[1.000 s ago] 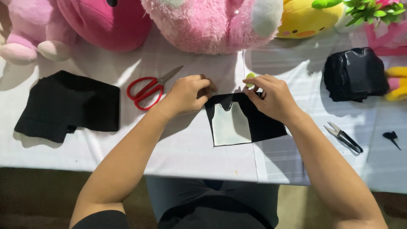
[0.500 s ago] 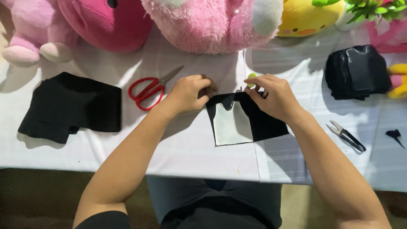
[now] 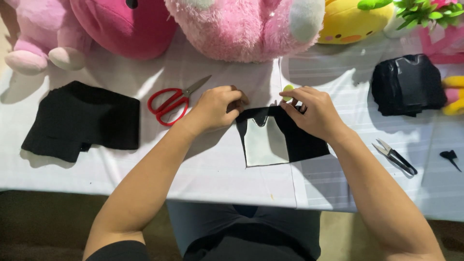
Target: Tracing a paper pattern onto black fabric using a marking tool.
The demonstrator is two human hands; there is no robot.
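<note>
Surveying from largest to smallest, we record a white-covered table [image 3: 145,164] backed by a row of pink plush toys [image 3: 241,24], with a yellow plush toy [image 3: 353,19] at the far right. A folded black fabric piece [image 3: 82,121] lies well to the left, and a stack of black cut pieces [image 3: 408,84] sits at the far right.

At centre lies the black fabric piece [image 3: 302,140] with a pale grey pattern piece [image 3: 265,145] laid on its left half. Both hands work along its upper edge. The left hand [image 3: 215,106] has its fingers curled and pressed down on the top left corner of the cloth. The right hand [image 3: 314,111] pinches a small yellow-green chalk-like marker [image 3: 288,90] between fingertips, held just above the top edge of the fabric.

Red-handled scissors [image 3: 174,101] rest just left of the left hand, apart from it. Black thread snips [image 3: 396,157] lie to the right of the right forearm, and a small black clip-like item [image 3: 450,157] sits beyond them.

Against the pictures of a second earlier, we find almost no change: both hands hold the same stations and the cloth has not shifted. We judge that the marking at the top edge is slow, careful work, not yet finished.
</note>
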